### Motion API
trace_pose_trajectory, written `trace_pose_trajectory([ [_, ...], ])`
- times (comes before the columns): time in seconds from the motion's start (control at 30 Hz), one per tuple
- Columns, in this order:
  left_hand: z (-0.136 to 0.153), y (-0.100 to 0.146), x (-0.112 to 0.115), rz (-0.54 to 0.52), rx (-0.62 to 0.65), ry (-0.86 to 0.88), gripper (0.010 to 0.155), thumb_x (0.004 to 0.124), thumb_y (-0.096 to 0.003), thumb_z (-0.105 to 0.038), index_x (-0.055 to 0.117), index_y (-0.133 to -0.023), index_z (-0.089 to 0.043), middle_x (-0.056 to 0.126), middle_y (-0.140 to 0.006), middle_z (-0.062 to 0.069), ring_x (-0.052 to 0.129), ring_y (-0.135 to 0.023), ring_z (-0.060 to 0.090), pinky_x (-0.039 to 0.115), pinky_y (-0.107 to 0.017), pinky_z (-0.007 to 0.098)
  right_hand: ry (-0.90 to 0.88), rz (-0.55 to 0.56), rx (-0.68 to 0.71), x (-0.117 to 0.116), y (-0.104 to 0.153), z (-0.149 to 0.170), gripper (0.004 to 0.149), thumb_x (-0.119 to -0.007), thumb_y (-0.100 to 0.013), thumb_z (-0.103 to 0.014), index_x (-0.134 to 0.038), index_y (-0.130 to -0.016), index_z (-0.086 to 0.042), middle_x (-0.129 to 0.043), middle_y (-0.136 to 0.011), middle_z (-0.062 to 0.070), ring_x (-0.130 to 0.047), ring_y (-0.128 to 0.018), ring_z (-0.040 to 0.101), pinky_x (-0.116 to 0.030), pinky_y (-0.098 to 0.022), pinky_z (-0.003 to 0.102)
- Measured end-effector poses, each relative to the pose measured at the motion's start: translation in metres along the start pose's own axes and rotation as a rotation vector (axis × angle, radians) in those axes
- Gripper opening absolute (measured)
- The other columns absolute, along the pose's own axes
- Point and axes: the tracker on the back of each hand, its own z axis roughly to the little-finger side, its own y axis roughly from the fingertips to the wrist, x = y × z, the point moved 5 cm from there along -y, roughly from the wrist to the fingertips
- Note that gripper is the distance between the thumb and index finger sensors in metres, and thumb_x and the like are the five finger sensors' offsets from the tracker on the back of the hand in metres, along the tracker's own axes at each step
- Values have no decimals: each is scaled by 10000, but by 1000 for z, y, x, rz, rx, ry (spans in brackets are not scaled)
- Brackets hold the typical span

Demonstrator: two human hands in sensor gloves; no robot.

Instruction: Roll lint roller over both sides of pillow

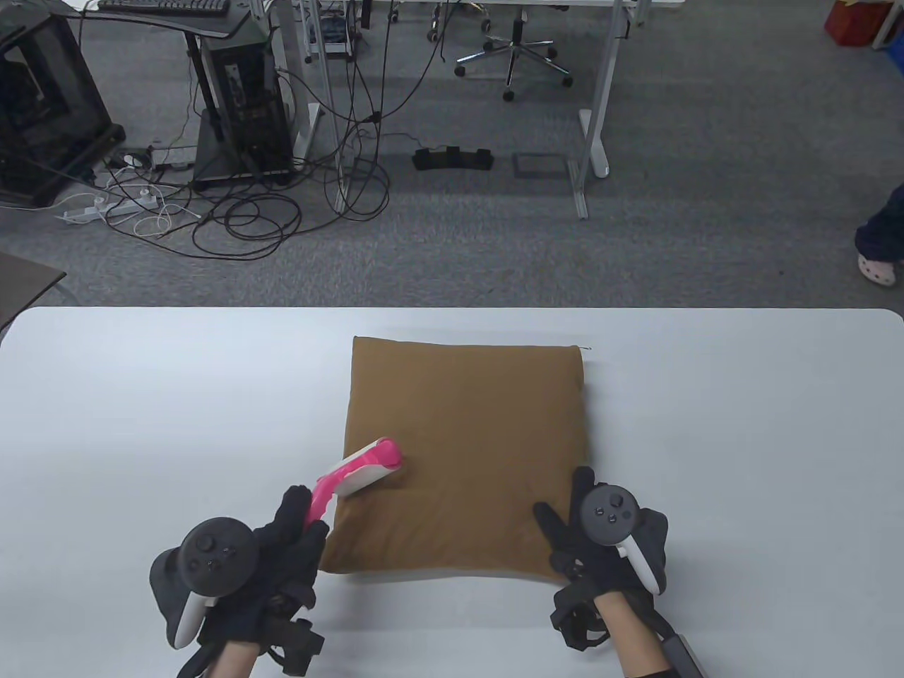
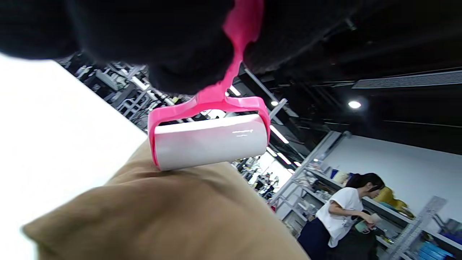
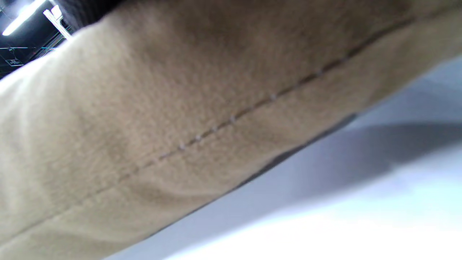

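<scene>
A brown square pillow (image 1: pixel 462 452) lies flat on the white table (image 1: pixel 141 424). My left hand (image 1: pixel 282 547) grips the pink handle of a lint roller (image 1: pixel 360 474), whose white roll rests on the pillow's near left part. The left wrist view shows the roller (image 2: pixel 209 142) touching the pillow (image 2: pixel 162 216). My right hand (image 1: pixel 586 537) rests with spread fingers on the pillow's near right corner. The right wrist view is filled by the pillow's side seam (image 3: pixel 216 126) above the table.
The table's far edge (image 1: pixel 452 308) runs behind the pillow, with grey carpet, desk legs and cables beyond. White table surface lies to the left and right of the pillow.
</scene>
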Motion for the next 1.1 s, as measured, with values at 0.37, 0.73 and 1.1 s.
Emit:
trace_pose_trajectory([
  [0.37, -56, 14, 40, 57, 148, -260, 652, 844, -478, -417, 673, -1022, -101, 1033, -474, 111, 985, -98, 139, 882, -262, 468, 2, 0, 0, 0, 0, 0, 834, -534, -576, -587, -128, -1118, -100, -246, -1122, 416, -645, -890, 578, -608, -564, 693],
  [0.73, -86, -44, 82, 52, 63, -530, 673, 772, -511, -424, 558, -1063, -103, 1006, -560, 113, 984, -157, 158, 861, -292, 493, -3, -8, 1, 0, -1, 0, 831, -534, -576, -589, -133, -1119, -106, -271, -1133, 392, -652, -886, 577, -611, -565, 689],
  [1.1, -69, -111, 122, 204, -156, -514, 715, 674, -549, -393, 276, -1117, -219, 847, -845, 127, 962, -286, 156, 823, -385, 496, 2, -13, 1, -1, -3, -1, 827, -532, -577, -585, -139, -1121, -102, -280, -1129, 402, -657, -881, 580, -609, -564, 692],
])
